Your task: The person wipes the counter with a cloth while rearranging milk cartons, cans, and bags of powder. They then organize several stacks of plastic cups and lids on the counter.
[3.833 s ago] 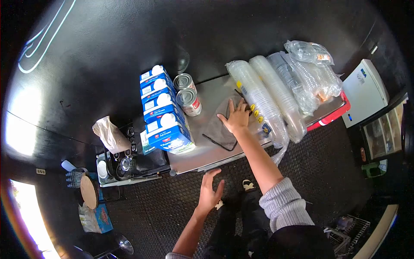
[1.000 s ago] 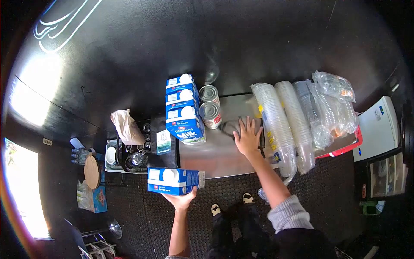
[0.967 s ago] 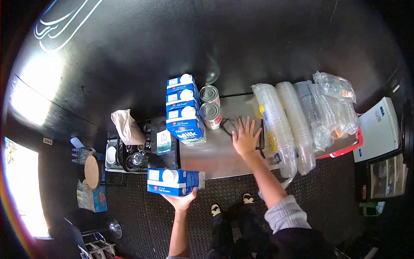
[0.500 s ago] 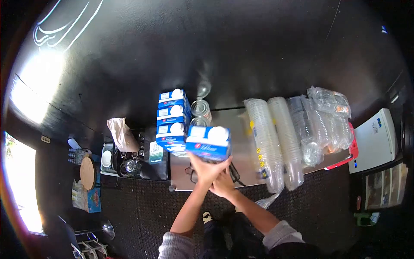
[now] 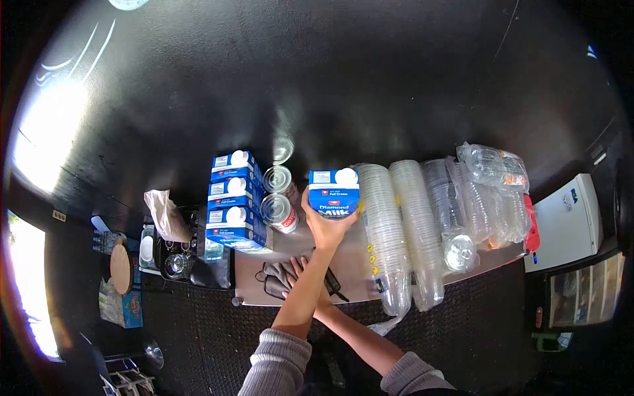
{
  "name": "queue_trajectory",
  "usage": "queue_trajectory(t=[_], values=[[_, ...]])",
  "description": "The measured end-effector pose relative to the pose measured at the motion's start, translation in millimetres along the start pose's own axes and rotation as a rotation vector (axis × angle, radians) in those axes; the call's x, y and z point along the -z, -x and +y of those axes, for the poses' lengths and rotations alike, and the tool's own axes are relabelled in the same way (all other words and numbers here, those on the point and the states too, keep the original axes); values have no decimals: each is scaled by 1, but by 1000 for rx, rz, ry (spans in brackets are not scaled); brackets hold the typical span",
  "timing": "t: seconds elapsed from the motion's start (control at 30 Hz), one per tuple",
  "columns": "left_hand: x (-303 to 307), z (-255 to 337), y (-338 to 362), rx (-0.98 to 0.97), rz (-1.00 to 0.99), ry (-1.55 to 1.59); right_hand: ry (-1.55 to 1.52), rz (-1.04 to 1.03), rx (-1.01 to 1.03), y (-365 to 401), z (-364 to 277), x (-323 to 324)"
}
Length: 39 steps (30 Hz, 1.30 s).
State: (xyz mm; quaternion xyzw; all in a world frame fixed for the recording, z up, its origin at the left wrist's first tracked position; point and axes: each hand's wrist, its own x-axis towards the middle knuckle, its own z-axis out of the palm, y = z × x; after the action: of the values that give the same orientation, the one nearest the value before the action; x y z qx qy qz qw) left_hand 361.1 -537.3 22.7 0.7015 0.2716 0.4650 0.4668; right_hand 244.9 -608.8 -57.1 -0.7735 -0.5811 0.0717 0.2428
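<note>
My left hand grips a blue and white milk carton from its near side, holding it upright beside the stacked clear cups. Under my left forearm crosses my right arm. My right hand rests with fingers spread on a crumpled dark grey cloth item with dark straps, part of it hidden by my arms. Several matching milk cartons stand in a row to the left. Next to them are cans, one with a red and white label.
Long sleeves of clear plastic cups lie on the table, with bagged plastic lids further right. A white mini fridge stands at the far right. To the left are a paper bag and a black tray with glassware.
My left hand has carried the milk carton right, away from the row and toward the cups. The right hand has moved left onto the grey cloth item. My view has shifted slightly right.
</note>
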Motion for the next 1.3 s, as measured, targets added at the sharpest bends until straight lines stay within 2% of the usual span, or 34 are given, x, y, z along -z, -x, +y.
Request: queue_trajectory(t=[0.17,0.27,0.37,0.47,0.5,0.57,0.63,0.67,0.7,0.77,0.83,0.9,0.93,0.97,1.03,1.1,1.13,1.17,1.23,1.3], values=[[9,-14,4,-31,-64,-129,4,15,62,-10,12,-3],[23,-11,2,-39,-168,-85,123,-80,48,-23,15,6],[41,-31,14,-81,-249,-78,182,-54,73,-28,14,9],[72,-29,36,-105,-276,-104,127,-57,13,-25,11,10],[83,-28,46,-41,-283,-17,77,-33,-21,-25,11,13],[108,-23,66,15,-297,73,129,-41,-33,-23,13,1],[139,-13,78,81,-373,9,502,-204,-15,-24,13,-4],[153,-10,79,73,-378,14,513,-170,26,-25,19,-9],[167,-7,80,95,-420,22,518,-165,18,-24,15,-4],[192,-3,75,105,-477,40,186,-32,1,-25,8,6],[218,7,68,160,-468,76,205,-40,-19,-25,-2,20],[236,4,62,119,-454,18,6,-138,-124,-31,-7,44],[242,0,62,120,-462,12,-69,-46,-85,-37,-6,61],[246,-4,62,123,-467,4,-64,-41,-87,-43,-3,79],[247,-4,65,141,-500,8,-54,253,-21,-57,5,121],[239,0,64,164,-534,16,152,422,-16,-72,12,172],[235,3,64,150,-560,-8,235,438,-34,-79,17,194],[230,8,65,140,-584,-33,315,450,-51,-84,22,212],[215,14,59,116,-510,-7,361,387,-78,-96,43,231],[205,10,62,137,-475,-43,374,183,-143,-99,62,232]])
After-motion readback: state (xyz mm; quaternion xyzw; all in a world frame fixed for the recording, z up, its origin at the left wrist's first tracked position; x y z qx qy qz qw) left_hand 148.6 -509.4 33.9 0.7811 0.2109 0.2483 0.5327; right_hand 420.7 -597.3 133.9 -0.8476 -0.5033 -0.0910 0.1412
